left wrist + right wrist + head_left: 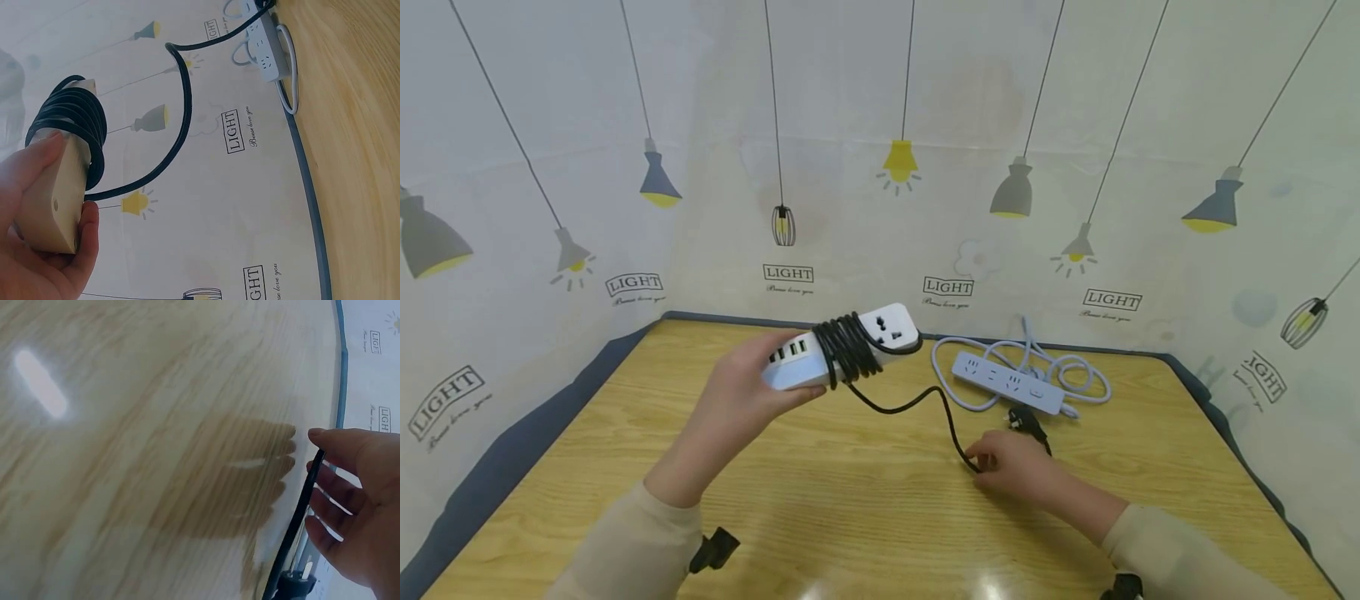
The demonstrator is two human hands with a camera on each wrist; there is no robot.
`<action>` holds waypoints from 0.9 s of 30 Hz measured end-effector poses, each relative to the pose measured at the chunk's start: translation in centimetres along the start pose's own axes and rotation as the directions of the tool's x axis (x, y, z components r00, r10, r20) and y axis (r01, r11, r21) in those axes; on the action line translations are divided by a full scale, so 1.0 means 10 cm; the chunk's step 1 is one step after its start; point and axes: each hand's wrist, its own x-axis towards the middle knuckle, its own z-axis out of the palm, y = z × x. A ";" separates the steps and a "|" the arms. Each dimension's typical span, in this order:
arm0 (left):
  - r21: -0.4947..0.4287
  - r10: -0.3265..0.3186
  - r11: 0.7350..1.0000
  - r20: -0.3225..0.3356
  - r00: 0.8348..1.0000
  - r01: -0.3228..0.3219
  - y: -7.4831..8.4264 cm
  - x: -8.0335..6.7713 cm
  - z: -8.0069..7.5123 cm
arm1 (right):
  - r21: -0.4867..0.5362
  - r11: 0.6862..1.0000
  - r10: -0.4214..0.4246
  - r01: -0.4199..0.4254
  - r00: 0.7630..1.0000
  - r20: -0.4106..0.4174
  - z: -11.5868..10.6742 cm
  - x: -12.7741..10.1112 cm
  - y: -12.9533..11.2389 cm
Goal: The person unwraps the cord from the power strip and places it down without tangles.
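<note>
Two power strips are in front of you on a wooden counter (820, 500) with a pale yellow grain and a dark blue edge along the back and the sides. Around the counter hangs a light backdrop (880, 125) printed with hanging lamps and bulbs in grey, blue and yellow; under several lamps you can read the boxed word "LIGHT", with a smaller cursive line below that is too small to read.

Your left hand (741, 392) is raised above the counter, and its fingers and thumb are curled around one end of the white power strip (850, 343). Its black cord (850, 348) is wound several times around the middle of the body, and the free length hangs down to the counter and runs to your right hand (1011, 462). That hand lies low on the counter; its fingers are nearly straight, and the thumb and forefinger pinch the cord close to the black plug (1024, 419), which rests on the wood just behind the hand.

Further back, near the right rear of the counter, the second white power strip (1007, 382) lies flat with its own white cable (1078, 379) looped loosely around it, well apart from your left hand.
</note>
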 end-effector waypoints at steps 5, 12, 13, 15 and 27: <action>-0.004 -0.020 1.000 0.005 1.000 0.020 0.03 0.03 0.03 | 0.017 0.992 0.128 -0.127 0.989 -0.079 -0.06 0.05 -0.15; -0.022 -0.028 0.999 0.002 1.000 0.028 0.06 0.05 0.06 | 0.132 0.990 0.089 -0.049 0.943 -0.319 -0.25 0.03 -0.47; -0.023 -0.029 0.999 0.000 1.000 0.029 0.06 0.05 0.06 | 0.159 0.987 0.073 -0.020 0.938 -0.340 -0.28 0.03 -0.52; -0.024 -0.031 0.999 -0.004 0.999 0.031 0.07 0.05 0.07 | 0.210 0.977 0.043 0.040 0.926 -0.375 -0.32 0.02 -0.63; -0.055 -0.030 0.998 -0.012 0.999 0.029 0.13 0.03 0.11 | 0.446 0.887 0.108 0.122 0.883 -0.457 -0.47 0.11 -1.07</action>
